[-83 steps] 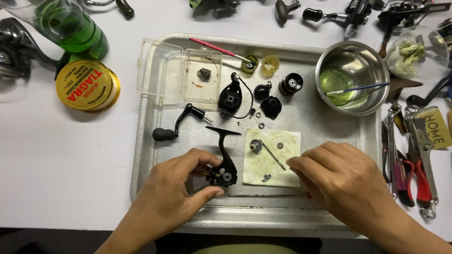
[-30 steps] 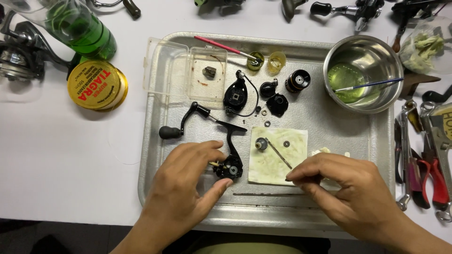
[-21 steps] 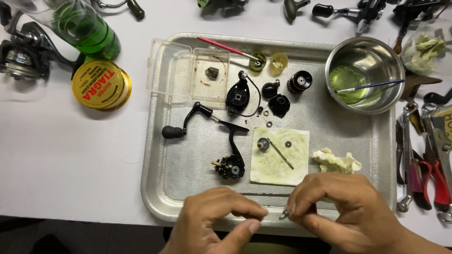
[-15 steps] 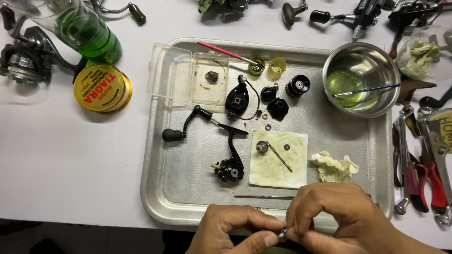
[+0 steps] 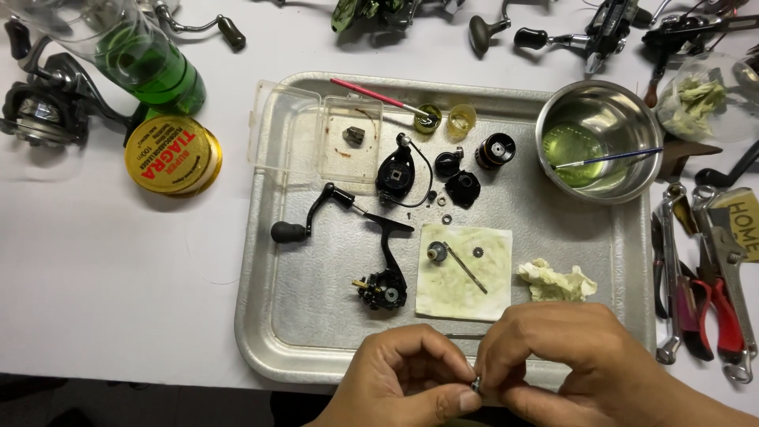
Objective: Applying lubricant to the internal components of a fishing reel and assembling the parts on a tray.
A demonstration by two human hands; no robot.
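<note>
Bare tray point(image 5: 316, 316) floor left of reel body point(image 5: 385, 285)

White table point(image 5: 95, 277) carries a metal tray point(image 5: 316, 316) at centre; green bottle point(image 5: 150, 67) and yellow tin point(image 5: 170, 154) at ten o'clock; pliers point(image 5: 715, 292) at three o'clock.

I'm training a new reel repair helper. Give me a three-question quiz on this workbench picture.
1. True or false: the black reel body lies on the metal tray.
2. What rests in the steel bowl of green liquid? A) a thin brush B) pliers C) a gear
3. Fill in: both hands, left and right, pinch a small metal part over the tray's ____ edge.

Key: 1 true; 2 A; 3 near
</note>
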